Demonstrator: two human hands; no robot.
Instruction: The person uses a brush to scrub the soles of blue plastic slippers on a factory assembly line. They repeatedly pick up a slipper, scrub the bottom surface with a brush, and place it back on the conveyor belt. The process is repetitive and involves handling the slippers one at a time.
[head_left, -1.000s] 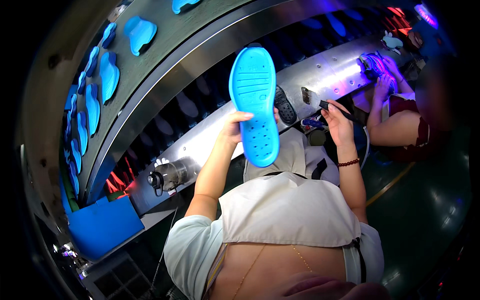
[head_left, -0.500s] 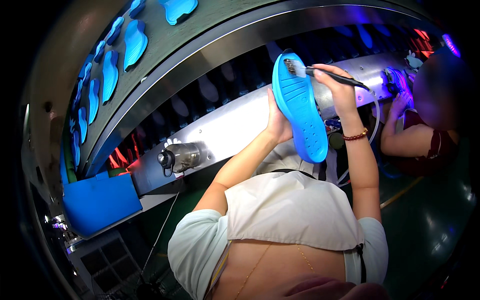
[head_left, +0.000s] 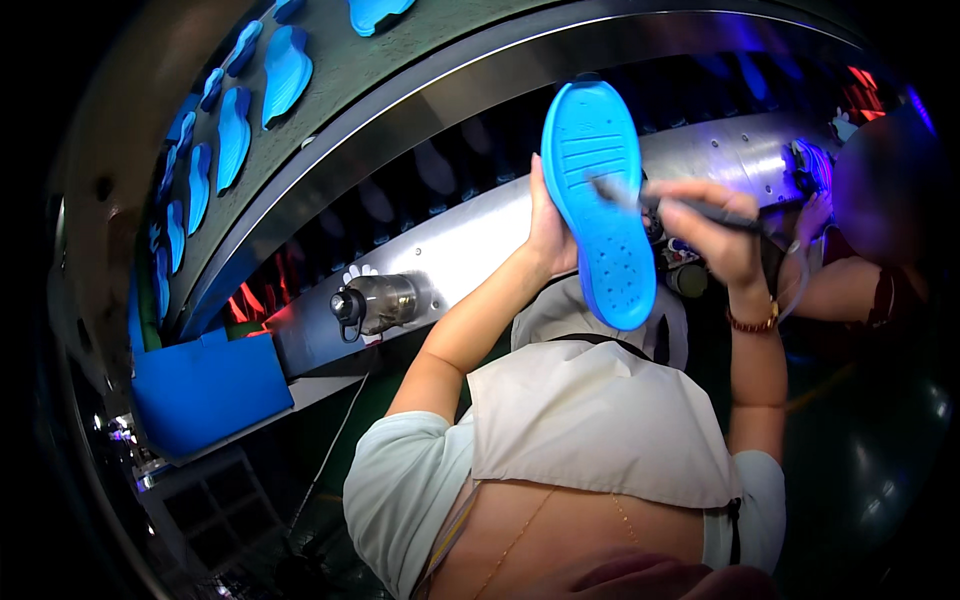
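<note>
Dim room, dark green floor [head_left: 860, 440] at 4 o'clock; metal worktop [head_left: 490, 225] running approx. 8 to 2 o'clock. Nearest, at 6 o'clock, pale apron [head_left: 600, 420]. Past it, twd 1 o'clock, blue sole [head_left: 612, 250] held up in front of worktop, grooves twd 12, holes twd 6. L hand [head_left: 552, 235] grips its edge at approx. 8 o'clock. R hand [head_left: 725, 240], blurred, closed round black handle of brush [head_left: 622, 195]; bristles over mid-sole, contact unclear. Dark-capped bottle [head_left: 385, 303] lies on worktop, 9 o'clock. Farther: co-worker's arm [head_left: 850, 290], 3 o'clock; greenish belt [head_left: 340, 75] w/ other blue soles [head_left: 234, 135], 10 o'clock.
</note>
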